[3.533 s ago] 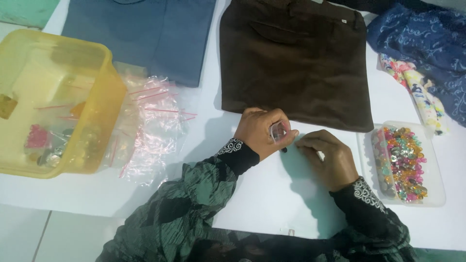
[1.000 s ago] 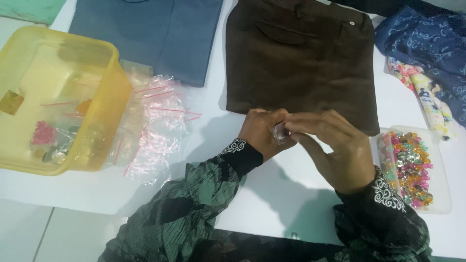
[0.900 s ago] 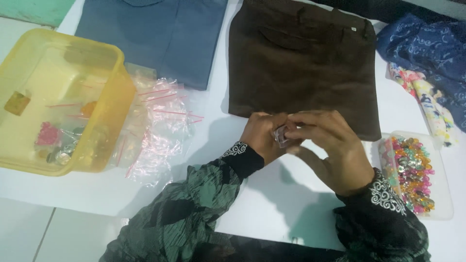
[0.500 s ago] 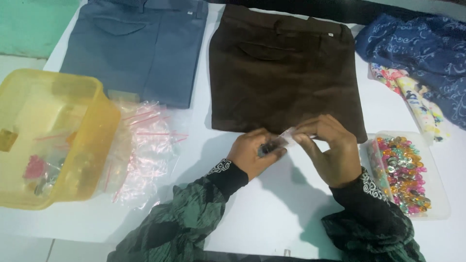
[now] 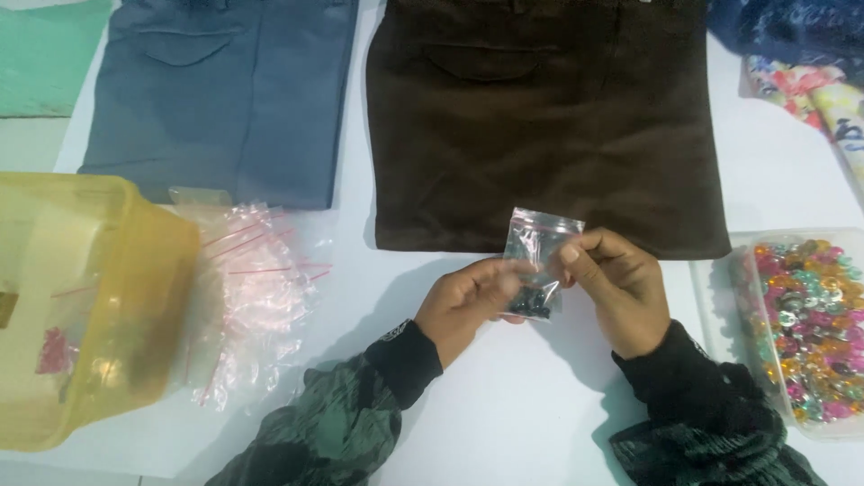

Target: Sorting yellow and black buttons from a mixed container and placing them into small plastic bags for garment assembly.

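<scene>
Small clear zip bag [image 5: 537,261], red seal strip, dark bits at its bottom: pinched between your left hand [image 5: 468,301] and right hand [image 5: 616,288], centre frame. Heap of empty clear zip bags [image 5: 252,297], red strips, at 9 o'clock from it, beside yellow tub [image 5: 135,297]. Clear tray [image 5: 711,306] of coloured sequins at 3 o'clock.

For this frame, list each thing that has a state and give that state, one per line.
small clear bag: held upright between both hands, dark small pieces at its bottom
left hand: gripping the bag's lower part
right hand: pinching the bag's side
brown trousers: folded flat
blue trousers: folded flat
yellow tub: open, few items inside
clear tray: open, full of coloured pieces
pile of empty bags: loose heap
</scene>
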